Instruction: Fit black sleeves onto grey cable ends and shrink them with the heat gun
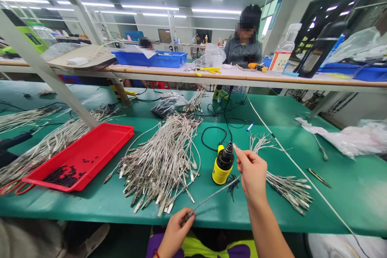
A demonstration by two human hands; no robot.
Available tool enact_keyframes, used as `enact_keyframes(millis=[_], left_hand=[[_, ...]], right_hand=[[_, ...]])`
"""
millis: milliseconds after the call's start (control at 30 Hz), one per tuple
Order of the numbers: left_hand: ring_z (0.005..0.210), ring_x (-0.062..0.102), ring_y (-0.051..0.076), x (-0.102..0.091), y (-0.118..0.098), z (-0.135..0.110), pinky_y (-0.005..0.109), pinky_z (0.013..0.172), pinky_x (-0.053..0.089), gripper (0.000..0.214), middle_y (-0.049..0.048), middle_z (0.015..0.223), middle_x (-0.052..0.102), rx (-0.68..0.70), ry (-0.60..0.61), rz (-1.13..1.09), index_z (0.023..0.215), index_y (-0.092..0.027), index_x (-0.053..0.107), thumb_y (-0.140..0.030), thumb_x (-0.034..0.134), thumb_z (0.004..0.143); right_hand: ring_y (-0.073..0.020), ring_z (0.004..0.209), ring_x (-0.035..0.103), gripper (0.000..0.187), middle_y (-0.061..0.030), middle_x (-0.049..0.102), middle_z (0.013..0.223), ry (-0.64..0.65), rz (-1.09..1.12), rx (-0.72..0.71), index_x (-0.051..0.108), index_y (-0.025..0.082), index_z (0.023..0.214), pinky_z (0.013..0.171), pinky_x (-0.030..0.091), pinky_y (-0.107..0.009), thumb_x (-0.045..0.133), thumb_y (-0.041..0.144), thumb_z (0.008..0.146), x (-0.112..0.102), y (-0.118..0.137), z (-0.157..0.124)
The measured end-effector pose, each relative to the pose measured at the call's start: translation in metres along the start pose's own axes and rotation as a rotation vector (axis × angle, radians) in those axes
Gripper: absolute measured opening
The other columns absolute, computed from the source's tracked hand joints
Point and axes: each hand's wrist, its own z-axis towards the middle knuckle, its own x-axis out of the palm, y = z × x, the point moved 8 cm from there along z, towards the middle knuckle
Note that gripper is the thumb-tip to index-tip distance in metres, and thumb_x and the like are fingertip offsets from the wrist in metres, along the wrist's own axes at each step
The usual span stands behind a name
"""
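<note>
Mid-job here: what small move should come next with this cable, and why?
Probably ease the tip of the silver cable in your right hand toward the black nozzle of the upright yellow tool: the tip sits just beside that nozzle, and your left hand holds the cable's other end.

**Only one label legible, barely**

From my end, just one spot gives any text: the white-and-red label (279, 61) on the clear plastic bottle (289, 37) on the far shelf (181, 73). Chinese chars, first looks like 水 — rest too blurry to read. Green device (30, 38) at far left and blue marker (250, 126): markings too small, no brand or nums readable.
</note>
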Motion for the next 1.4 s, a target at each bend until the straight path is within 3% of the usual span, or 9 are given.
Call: enact_keyframes(millis=[1400], left_hand=[[0.067,0.052,0.018,0.0031,0.0054,-0.0009,0.025,0.062,0.039,0.043,0.0027,0.074,0.061,0.0,-0.013,0.006,0.087,-0.017,0.072,-0.057,0.059,0.095]], right_hand=[[-0.0092,0.047,0.039,0.037,0.0039,0.054,0.055,-0.065,0.013,-0.021,0.07,0.017,0.068,0.043,0.026,-0.027,0.089,0.049,0.07,-0.0079,0.0043,-0.0013]])
